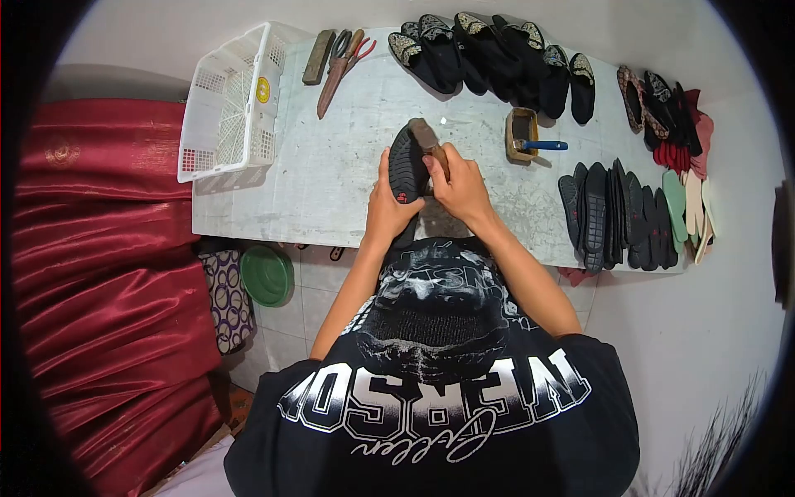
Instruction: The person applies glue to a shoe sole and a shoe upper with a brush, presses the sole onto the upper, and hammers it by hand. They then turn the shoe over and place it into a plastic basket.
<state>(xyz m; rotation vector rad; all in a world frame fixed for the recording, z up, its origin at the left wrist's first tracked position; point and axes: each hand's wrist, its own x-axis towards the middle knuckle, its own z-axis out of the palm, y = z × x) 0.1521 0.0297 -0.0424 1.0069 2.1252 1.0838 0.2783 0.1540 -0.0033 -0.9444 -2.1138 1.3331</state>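
Note:
My left hand [391,205] is closed around a black slipper [404,170], thumb on one edge and fingers along the other. The slipper is turned sole up, with ridged tread and a small red mark near the heel. In my right hand [460,187] is a hammer [426,135], gripped by its wooden handle. Its worn head lies right at the toe end of the sole. Both hands are over the near part of the white table [323,190], close to my body.
A white plastic basket [230,108] stands at left, beside a wooden block [319,58] and pliers [358,50]. Finished-looking slippers [497,62] line the back. A blue-handled brush [542,145] rests in a glue tub [522,124]. Black soles [595,215] lie right; a green basin [267,275] sits below.

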